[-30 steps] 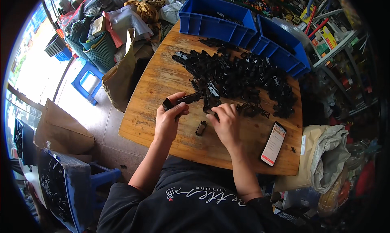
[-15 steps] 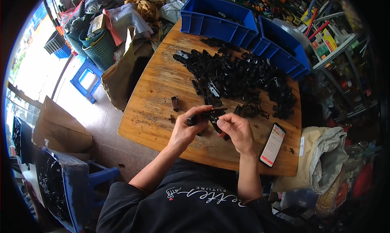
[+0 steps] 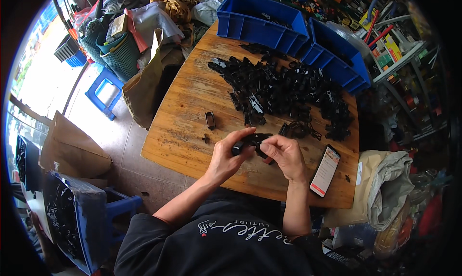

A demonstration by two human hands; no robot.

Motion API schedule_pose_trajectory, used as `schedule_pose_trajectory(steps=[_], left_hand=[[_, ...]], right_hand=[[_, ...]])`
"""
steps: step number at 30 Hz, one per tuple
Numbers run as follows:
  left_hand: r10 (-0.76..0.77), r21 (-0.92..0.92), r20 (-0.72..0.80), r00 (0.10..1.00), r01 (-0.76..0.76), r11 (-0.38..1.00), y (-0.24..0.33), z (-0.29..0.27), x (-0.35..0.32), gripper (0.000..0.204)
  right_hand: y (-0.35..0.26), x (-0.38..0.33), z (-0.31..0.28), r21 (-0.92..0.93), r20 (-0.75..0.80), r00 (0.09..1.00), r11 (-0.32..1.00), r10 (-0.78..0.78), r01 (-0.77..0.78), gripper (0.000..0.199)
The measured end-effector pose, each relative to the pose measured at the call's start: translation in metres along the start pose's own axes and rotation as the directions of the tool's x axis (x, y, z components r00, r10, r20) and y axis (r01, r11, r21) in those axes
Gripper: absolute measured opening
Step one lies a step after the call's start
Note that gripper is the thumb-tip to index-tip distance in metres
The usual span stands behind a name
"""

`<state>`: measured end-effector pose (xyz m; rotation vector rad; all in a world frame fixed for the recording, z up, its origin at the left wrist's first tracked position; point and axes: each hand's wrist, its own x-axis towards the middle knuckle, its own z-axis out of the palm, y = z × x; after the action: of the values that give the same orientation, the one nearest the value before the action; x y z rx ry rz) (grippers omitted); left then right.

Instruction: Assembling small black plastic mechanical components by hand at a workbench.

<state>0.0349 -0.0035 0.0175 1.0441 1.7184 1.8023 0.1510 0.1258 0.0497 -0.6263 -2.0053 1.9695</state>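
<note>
Above the near part of a wooden table (image 3: 187,102), both hands hold a small black plastic part (image 3: 260,137). My left hand (image 3: 228,152) grips it from the left, fingers curled round its rounded end. From the other side, my right hand (image 3: 285,155) pinches it between thumb and fingers. Its exact kind cannot be made out, as the fingers cover much of it. Beyond the hands lies a large heap of similar black plastic parts (image 3: 281,90), some with silvery pieces. To the left of my left hand stand a small rectangular part (image 3: 210,120) and a tiny dark piece (image 3: 206,138).
Two blue bins (image 3: 262,28) (image 3: 337,59) stand along the table's far edge. A phone (image 3: 325,171) with its screen lit lies right of my right hand. Left of the table are an open paper sack (image 3: 144,88) and a blue stool (image 3: 103,93); a blue crate (image 3: 79,223) holds black parts.
The black part has turned in my hands: its piece that pointed down toward me no longer shows. My fingers have closed in around it, and the view has shifted slightly.
</note>
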Motion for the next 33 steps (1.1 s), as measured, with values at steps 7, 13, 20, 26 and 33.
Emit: schedule_pose_trajectory(steps=[7,13,20,26,33], left_hand=[[-0.307,-0.524,0.063,0.95,0.293,0.8,0.003,-0.003,0.001,0.028],[-0.352,-0.788,0.32,0.879,0.454,0.417,-0.008,-0.003,0.005,0.021],[-0.377,-0.895,0.326,0.867,0.411,0.171,-0.012,-0.021,0.005,0.016],[-0.464,-0.753,0.425,0.777,0.588,0.295,-0.018,-0.011,-0.003,0.04],[-0.465,-0.802,0.304,0.832,0.487,0.346,-0.02,-0.017,-0.004,0.023]], right_hand=[[0.009,-0.002,0.0,-0.178,0.028,0.982,0.965,-0.189,0.191,0.041],[0.001,-0.008,0.007,-0.182,0.012,0.983,0.966,-0.185,0.184,0.034],[0.042,-0.004,0.001,-0.733,-0.121,0.946,0.669,-0.302,0.12,0.034],[0.028,-0.011,0.018,0.067,-0.223,0.93,0.947,-0.292,0.313,0.042],[0.009,0.0,-0.024,-0.628,-0.293,0.85,0.758,-0.438,0.175,0.033]])
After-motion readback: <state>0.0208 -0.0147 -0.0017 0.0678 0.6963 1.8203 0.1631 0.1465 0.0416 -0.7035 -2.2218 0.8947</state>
